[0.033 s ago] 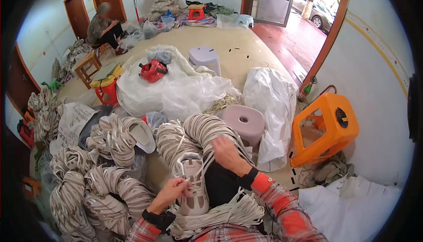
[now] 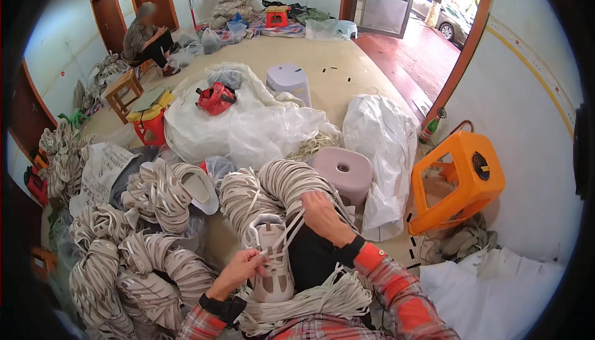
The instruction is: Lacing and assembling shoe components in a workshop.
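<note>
A beige and grey shoe upper stands upright at my lap, its tongue showing and pale lace threaded across its front. My left hand is closed in a pinch on a flat cream shoelace beside the tongue. To the right and higher, my right hand is closed on another stretch of shoelace, which runs down toward the upper's eyelets. A bundle of loose cream laces lies across my lap. Just beyond the upper sit thick curved stacks of nested shoe uppers, which my right hand partly overlaps.
More stacked uppers pile up at my left. Ahead lie clear plastic bags, a mauve stool and a white sack. An orange stool stands at right. A seated person is far left, near doors.
My right hand has shifted slightly to the right, and the lace between it and the upper shows more plainly. My left hand stays nearly in place.
</note>
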